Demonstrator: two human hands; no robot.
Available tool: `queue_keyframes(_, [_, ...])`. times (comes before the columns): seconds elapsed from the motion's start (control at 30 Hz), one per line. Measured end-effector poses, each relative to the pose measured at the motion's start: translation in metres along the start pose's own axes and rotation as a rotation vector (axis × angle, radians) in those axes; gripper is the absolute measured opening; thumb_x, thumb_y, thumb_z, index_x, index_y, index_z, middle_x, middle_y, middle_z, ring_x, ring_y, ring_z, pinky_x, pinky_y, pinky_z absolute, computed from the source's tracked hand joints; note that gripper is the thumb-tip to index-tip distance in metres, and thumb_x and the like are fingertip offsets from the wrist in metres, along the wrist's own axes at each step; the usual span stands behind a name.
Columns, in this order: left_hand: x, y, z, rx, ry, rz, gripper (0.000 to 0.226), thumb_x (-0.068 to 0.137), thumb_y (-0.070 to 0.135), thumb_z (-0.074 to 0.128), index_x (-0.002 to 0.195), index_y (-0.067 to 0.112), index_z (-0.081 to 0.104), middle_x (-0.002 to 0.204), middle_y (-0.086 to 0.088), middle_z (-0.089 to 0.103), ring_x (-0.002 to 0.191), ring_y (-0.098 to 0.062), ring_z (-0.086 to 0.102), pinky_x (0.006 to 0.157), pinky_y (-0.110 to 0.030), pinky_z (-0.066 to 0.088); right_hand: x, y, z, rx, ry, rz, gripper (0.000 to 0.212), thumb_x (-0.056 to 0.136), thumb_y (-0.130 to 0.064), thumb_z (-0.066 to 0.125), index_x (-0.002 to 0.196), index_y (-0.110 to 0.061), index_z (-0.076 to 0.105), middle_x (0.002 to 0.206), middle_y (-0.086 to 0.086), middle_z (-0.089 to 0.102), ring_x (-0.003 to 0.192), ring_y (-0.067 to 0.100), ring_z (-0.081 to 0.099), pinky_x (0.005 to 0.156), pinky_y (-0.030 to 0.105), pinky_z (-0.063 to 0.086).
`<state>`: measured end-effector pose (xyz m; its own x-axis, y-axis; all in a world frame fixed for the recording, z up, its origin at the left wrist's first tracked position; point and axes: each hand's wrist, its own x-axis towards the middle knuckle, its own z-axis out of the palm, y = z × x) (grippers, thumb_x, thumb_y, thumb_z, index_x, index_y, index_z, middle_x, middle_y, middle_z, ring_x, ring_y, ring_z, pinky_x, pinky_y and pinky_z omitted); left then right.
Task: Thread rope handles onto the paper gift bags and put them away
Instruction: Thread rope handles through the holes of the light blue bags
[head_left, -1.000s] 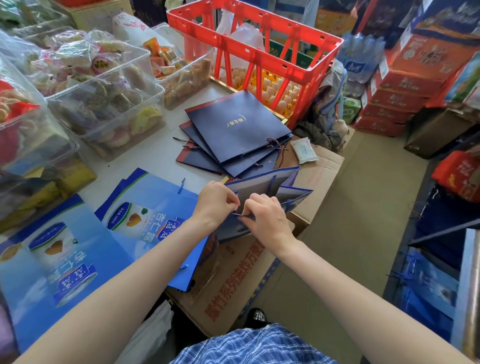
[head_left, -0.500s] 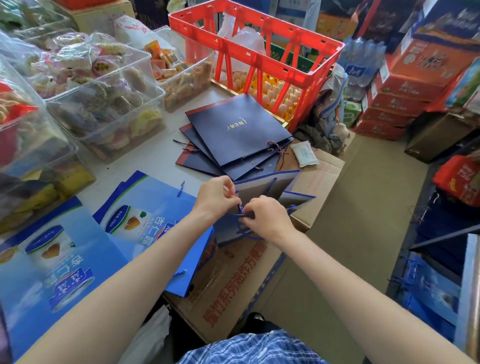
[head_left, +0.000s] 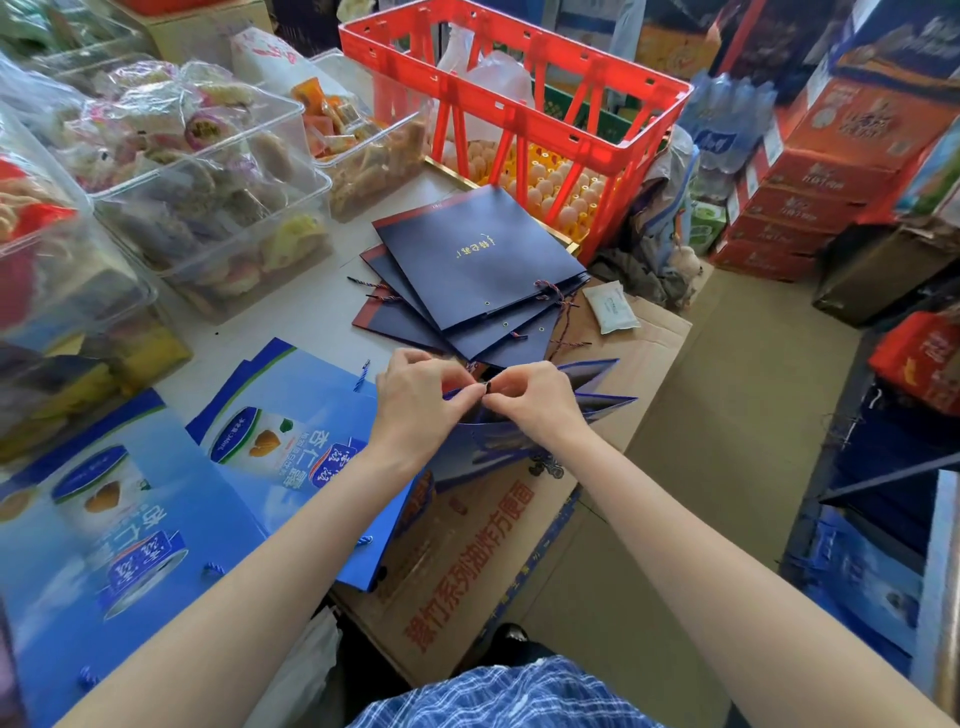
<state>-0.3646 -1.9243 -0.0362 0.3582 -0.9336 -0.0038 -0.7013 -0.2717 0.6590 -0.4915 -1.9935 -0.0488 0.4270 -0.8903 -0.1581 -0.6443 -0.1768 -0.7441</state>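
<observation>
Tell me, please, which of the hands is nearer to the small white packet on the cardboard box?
Right. The right hand sits just below-left of the white packet; the left hand is farther left.

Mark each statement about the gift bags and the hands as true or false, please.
1. Both hands pinch a rope end above the open dark blue bag. True; left hand, right hand, rope end.
2. The red crate stands on the floor. False; it sits on the table, above trays of eggs.
3. The stack of dark blue bags lies flat. True.
4. The light blue bags lie to the right of the hands. False; to their left.
</observation>
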Motion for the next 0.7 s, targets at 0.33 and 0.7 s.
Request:
queue_keyframes(0.33, [0.02,-0.001,-0.003,-0.247,-0.357,-0.468,0.042,0.078,0.061,0.052,0.057,0.032,0.073,0.111,-0.004,0.063,0.118,-0.022,0.044,0.097,-0.039,0.041,-0.005,-0.001,0.002,0.354,0.039,-0.097,0.011,0.08,-0.012,0.073,0.09,-0.01,0.074,0.085,0.006,0.072,0.081,0.019,0.068,0.077,0.031,0.056])
queue_keyframes(0.7, [0.03,0.007,-0.01,-0.6,-0.25,-0.631,0.022,0.079,0.02,0.073,0.071,0.004,0.061,0.077,-0.008,0.057,0.072,-0.015,0.049,0.061,-0.023,0.035,-0.002,-0.003,-0.01,0.435,-0.078,-0.079,0.011,0.085,-0.009,0.067,0.094,-0.004,0.07,0.09,0.011,0.07,0.082,0.015,0.064,0.079,0.026,0.051])
